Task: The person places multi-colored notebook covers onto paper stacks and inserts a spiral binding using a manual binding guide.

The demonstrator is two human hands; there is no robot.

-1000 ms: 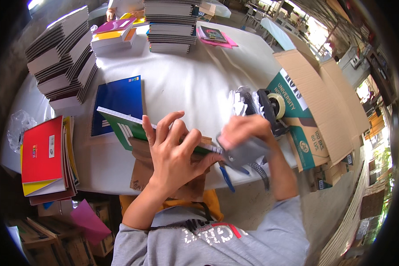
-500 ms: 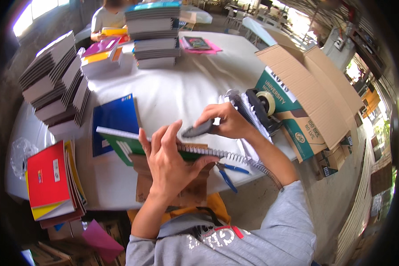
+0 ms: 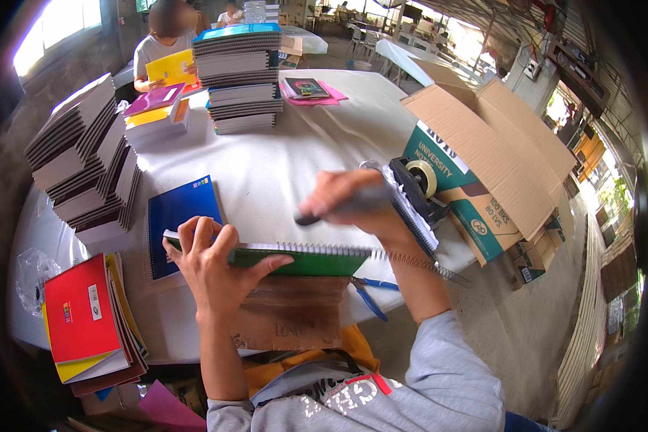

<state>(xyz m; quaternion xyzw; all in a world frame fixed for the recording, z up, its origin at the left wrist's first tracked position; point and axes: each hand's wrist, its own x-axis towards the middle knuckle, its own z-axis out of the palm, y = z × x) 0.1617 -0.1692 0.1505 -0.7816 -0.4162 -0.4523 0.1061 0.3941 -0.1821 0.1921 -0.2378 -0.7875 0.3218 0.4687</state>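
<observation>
My left hand is closed round the left part of a green notebook, thumb on the cover facing me. The notebook stands on its long edge with the bound edge up. A wire coil runs along that edge and sticks out well past the right end, beneath my right forearm. Above the coil my right hand, smeared by motion, grips a dark grey rounded object whose kind I cannot make out. Below the notebook lies a brown board. Blue-handled pliers rest just to its right.
A blue notebook and a red notebook on a pile lie left. Tall notebook stacks stand farther back. A tape dispenser and an open cardboard box are right. Across the table a person holds a yellow notebook.
The green notebook has turned more level, and my left hand has shifted left along it. My right hand still holds the dark object and now moves fast over the coil. The view has tilted slightly.
</observation>
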